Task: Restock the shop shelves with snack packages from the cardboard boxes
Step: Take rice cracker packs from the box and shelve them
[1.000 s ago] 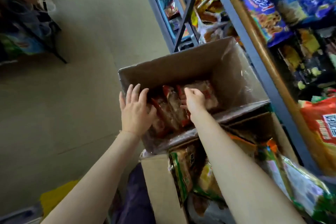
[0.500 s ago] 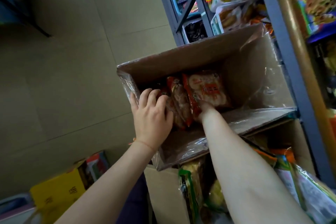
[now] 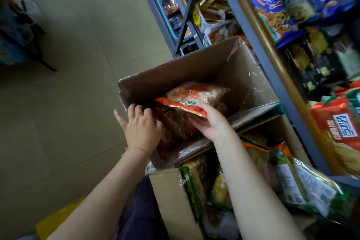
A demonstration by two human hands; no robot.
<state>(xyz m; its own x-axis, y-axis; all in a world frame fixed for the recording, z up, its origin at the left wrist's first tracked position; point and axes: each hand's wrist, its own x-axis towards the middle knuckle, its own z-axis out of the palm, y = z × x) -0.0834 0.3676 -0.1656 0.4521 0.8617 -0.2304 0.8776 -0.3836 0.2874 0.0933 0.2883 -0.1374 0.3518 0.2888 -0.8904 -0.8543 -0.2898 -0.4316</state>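
Note:
An open cardboard box (image 3: 175, 72) stands on top of another box beside the shelves. Inside it lie several red and clear snack packages. My right hand (image 3: 210, 122) grips one red snack package (image 3: 194, 99) by its near edge and holds it raised and tilted above the others. My left hand (image 3: 140, 126) rests with curled fingers on the packages left in the box (image 3: 173, 124), at the box's near left corner.
A lower cardboard box (image 3: 171, 193) holds green and yellow snack bags (image 3: 303, 187). A grey metal shelf unit (image 3: 259, 48) packed with snacks runs along the right. Tiled floor (image 3: 68, 103) lies to the left, with a dark rack (image 3: 23, 31) at far left and a yellow object (image 3: 56, 220) by my legs.
My right hand has gone from digging among the packages to lifting one red package up out of the pile. My left hand stays at the box's left corner.

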